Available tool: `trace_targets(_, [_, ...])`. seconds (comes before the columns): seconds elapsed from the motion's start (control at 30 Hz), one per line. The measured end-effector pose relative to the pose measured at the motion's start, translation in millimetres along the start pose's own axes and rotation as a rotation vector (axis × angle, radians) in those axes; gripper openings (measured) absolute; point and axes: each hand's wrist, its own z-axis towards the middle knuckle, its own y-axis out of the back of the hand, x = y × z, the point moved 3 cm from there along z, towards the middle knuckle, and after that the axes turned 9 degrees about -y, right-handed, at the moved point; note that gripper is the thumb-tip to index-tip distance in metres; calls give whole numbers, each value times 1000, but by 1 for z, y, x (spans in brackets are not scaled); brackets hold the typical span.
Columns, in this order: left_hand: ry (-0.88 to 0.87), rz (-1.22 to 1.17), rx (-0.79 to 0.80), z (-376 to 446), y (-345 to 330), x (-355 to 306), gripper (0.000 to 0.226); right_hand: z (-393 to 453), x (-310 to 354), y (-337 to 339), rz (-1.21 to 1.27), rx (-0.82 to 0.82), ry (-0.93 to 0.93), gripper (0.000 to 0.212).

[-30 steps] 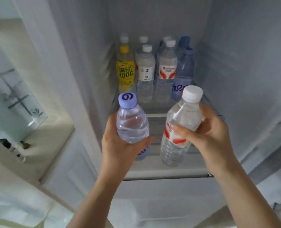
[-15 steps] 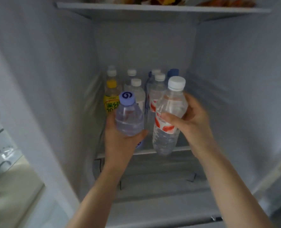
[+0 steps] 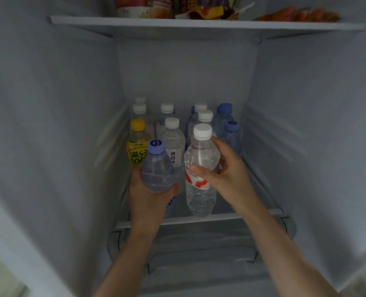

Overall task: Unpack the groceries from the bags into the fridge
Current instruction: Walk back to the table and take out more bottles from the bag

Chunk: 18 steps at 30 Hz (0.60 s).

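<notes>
Both arms reach into the open fridge over its glass shelf (image 3: pixel 231 216). My left hand (image 3: pixel 147 200) grips a small water bottle with a blue cap (image 3: pixel 156 170) from below, tilted slightly toward me. My right hand (image 3: pixel 227 174) holds a taller clear bottle with a white cap and red label (image 3: pixel 199 166) around its middle; its base hangs just above the shelf's front. Behind them stand several bottles: a yellow-capped yellow-labelled drink (image 3: pixel 137 144), white-capped water bottles (image 3: pixel 172 138) and blue-capped bottles (image 3: pixel 231 133).
An upper shelf (image 3: pixel 199 25) holds packaged food (image 3: pixel 199 9). A clear drawer (image 3: pixel 199 254) sits under the glass shelf. Fridge walls close in on both sides. Bare shelf shows at the front right, beside the red-label bottle.
Both hands have carried their bottles deeper into the fridge, over the front of the shelf. The view has tilted up, bringing the upper shelf into sight.
</notes>
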Motion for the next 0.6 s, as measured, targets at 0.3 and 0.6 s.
trace_targets(0.3, [-11, -95, -68, -4, -1, 5, 66, 7, -11, 9, -179, -111, 80, 62])
trace_targets(0.6, [-94, 63, -168, -11, 1, -1, 102, -26, -24, -16, -443, -485, 87, 96])
